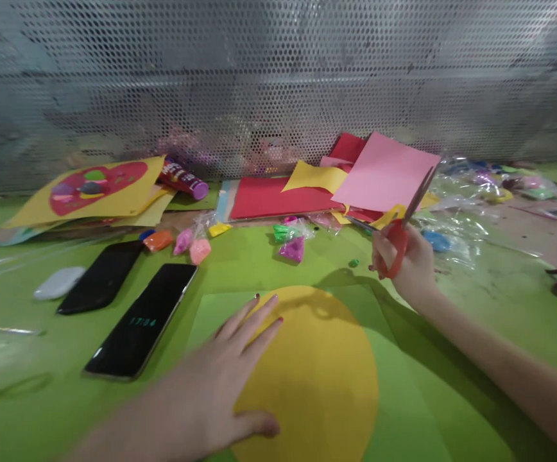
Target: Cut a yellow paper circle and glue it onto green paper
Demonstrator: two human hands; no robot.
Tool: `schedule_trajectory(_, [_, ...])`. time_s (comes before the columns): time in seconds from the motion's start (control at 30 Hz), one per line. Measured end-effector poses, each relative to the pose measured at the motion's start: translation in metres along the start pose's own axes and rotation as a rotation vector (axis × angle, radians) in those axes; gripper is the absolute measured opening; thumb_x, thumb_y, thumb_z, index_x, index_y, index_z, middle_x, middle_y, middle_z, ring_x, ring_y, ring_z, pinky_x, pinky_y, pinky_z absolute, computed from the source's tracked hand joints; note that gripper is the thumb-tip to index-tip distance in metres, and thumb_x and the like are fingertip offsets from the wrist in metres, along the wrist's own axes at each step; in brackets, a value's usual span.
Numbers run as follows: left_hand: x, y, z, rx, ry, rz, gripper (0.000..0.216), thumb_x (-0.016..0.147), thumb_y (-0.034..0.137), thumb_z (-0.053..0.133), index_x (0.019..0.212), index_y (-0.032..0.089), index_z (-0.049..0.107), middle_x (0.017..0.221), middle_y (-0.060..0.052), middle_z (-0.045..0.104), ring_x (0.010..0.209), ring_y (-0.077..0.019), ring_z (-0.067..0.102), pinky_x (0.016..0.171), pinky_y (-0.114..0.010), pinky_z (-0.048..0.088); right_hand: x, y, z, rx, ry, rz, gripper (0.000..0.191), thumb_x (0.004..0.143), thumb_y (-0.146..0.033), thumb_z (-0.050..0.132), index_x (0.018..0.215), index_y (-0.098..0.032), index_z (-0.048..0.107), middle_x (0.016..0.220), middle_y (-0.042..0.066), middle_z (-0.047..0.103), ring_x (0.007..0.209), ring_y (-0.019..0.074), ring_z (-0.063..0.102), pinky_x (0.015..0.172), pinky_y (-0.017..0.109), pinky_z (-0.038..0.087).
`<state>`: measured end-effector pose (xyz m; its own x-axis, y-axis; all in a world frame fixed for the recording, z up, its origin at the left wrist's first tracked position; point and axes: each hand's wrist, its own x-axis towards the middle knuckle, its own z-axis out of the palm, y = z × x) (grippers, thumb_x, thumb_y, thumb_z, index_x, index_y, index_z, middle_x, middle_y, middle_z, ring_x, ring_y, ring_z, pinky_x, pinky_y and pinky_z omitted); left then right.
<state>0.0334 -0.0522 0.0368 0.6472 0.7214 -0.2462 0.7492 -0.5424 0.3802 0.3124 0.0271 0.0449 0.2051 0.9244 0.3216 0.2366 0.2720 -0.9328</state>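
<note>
My left hand (230,378) is spread with fingers apart over the left side of a yellow paper circle (321,372). The circle lies on a light green sheet (403,410), and its lower edge runs out of view. Raised to the right, my right hand (408,263) grips a pair of scissors (396,247) by the orange handles. The scissor blades are apart, one pointing up to the right, the other toward the left. Behind the scissors leans a pink paper sheet (387,170).
Two dark phones (144,327) and a white rounded case (59,282) lie at left. Along the back are a yellow card with a red heart (137,176), a purple tube (185,176), red paper (278,196), clay packets (292,249) and clear plastic bags (466,224) before a perforated metal panel (240,70).
</note>
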Motion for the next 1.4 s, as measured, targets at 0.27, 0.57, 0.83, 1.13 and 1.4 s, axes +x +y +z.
schedule_trajectory(0.27, [0.002,-0.032,-0.029,-0.010,0.049,-0.161,0.078,0.073,0.061,0.044,0.135,0.025,0.014,0.142,-0.009,0.017,0.129,-0.0296,0.014,0.100,-0.047,0.024,0.004,0.000,-0.004,-0.012,0.048,-0.034,0.016,0.074,-0.024,0.058,0.065,-0.022,0.045,0.043,-0.009,0.044,0.031,0.0075,0.041,0.031,0.020,0.040])
schedule_trajectory(0.57, [0.002,-0.030,-0.012,-0.037,0.010,-0.138,0.083,0.067,0.061,0.051,0.135,0.027,0.016,0.137,-0.009,0.025,0.124,-0.0292,0.024,0.097,-0.043,0.030,-0.019,0.005,0.019,0.132,-0.184,0.283,0.024,0.073,-0.032,0.058,0.058,-0.021,0.042,0.039,-0.008,0.042,0.026,0.0074,0.035,0.021,0.017,0.025])
schedule_trajectory(0.83, [-0.001,-0.037,-0.013,-0.047,-0.045,-0.147,0.081,0.065,0.053,0.059,0.133,0.039,0.018,0.141,-0.005,0.017,0.124,-0.0324,0.025,0.095,-0.047,0.032,-0.021,0.014,0.022,0.068,-0.247,0.342,0.025,0.073,-0.037,0.058,0.059,-0.022,0.043,0.038,-0.008,0.042,0.025,0.0079,0.035,0.021,0.017,0.027])
schedule_trajectory(1.13, [0.001,-0.033,-0.021,0.044,0.012,-0.141,0.071,0.073,0.053,0.050,0.133,0.025,0.025,0.136,-0.009,0.031,0.121,-0.0291,0.032,0.095,-0.041,0.033,-0.021,0.010,0.023,0.125,-0.208,0.366,0.026,0.071,-0.037,0.060,0.058,-0.022,0.043,0.039,-0.007,0.043,0.026,0.0076,0.036,0.021,0.017,0.026])
schedule_trajectory(1.4, [-0.001,-0.049,-0.043,0.432,0.060,-0.415,0.036,0.086,0.026,0.022,0.087,0.017,0.057,0.081,-0.012,0.064,0.083,-0.0293,0.060,0.063,-0.038,0.045,-0.012,0.011,0.020,0.367,0.021,0.252,0.021,0.074,-0.028,0.056,0.056,-0.019,0.048,0.046,-0.004,0.047,0.033,0.0104,0.045,0.023,0.021,0.031])
